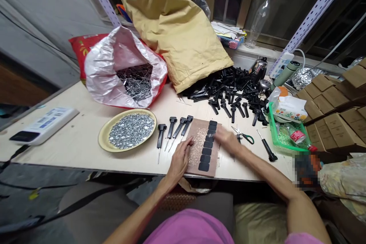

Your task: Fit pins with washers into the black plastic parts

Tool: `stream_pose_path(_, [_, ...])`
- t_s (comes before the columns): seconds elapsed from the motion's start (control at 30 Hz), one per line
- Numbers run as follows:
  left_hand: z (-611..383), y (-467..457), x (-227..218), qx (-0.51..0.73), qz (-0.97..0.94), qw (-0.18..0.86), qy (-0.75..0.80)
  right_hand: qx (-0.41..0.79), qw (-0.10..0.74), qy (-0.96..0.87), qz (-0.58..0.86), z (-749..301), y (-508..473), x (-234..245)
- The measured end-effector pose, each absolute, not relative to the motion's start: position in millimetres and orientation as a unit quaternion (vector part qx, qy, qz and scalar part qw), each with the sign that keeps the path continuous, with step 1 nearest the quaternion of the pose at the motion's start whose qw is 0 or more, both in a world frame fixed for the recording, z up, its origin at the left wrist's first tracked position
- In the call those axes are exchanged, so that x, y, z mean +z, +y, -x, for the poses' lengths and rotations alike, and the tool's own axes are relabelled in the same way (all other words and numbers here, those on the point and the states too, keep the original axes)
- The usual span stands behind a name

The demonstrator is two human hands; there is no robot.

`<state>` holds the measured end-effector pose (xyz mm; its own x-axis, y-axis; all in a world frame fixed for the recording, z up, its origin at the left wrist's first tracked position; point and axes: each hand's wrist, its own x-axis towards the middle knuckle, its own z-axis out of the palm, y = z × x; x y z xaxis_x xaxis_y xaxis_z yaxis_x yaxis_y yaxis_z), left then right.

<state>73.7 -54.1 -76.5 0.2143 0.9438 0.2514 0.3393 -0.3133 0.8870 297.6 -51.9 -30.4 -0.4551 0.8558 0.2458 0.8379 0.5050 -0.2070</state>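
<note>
My left hand (pixel 180 157) lies at the left edge of a brown board (pixel 197 167), its fingers stretched out over that edge. On the board is a column of black rounded-square pads (pixel 206 151) beside a patch of pale speckles. My right hand (pixel 228 141) is over the board's right side near the upper pads. Motion smears its fingers, so whether it holds anything is hidden. Left of the board lie several black-handled tools with thin metal shafts (pixel 171 127). A yellowish bowl (pixel 103 145) full of small metal washers (pixel 131 130) stands further left.
Behind the bowl, a red-and-silver bag (pixel 100 72) holds metal rods (pixel 137 84). A large tan sack (pixel 177 26) leans beside a heap of black plastic parts (pixel 228 87). Green-handled scissors (pixel 246 138), another black-handled tool (pixel 267 146), a green basket (pixel 271 129) and cardboard boxes (pixel 328 133) are at right.
</note>
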Motion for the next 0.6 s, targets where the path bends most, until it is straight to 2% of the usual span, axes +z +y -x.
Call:
stream_pose_path(0.07, [-73.8, -54.0, -76.8, 0.422, -0.696, 0.352, 0.463, 0.043, 0.155, -0.915, 0.371, -290.1, -75.1, -36.6])
stream_pose_path(0.1, [-73.7, -53.9, -76.6, 0.42, -0.698, 0.35, 0.463, 0.035, 0.165, -0.919, 0.357, -287.0, -86.3, -38.9])
stream_pose_path(0.23, [-72.9, -53.1, -75.6, 0.416, -0.703, 0.343, 0.463, 0.012, 0.211, -0.878, 0.43, -287.3, -99.9, -41.5])
stream_pose_path(0.4, [-71.9, -52.5, -75.8, 0.418, -0.711, 0.33, 0.46, 0.079, 0.254, -0.838, 0.477, -289.0, -93.1, -29.4])
stream_pose_path(0.5, [-71.7, -53.0, -73.7, 0.416, -0.713, 0.329, 0.459, 0.209, 0.312, -0.773, 0.512, -273.4, -115.9, -9.8])
stream_pose_path(0.6, [-71.3, -53.6, -69.9, 0.409, -0.709, 0.337, 0.466, 0.458, 0.343, -0.604, 0.554, -250.7, -155.1, -0.9])
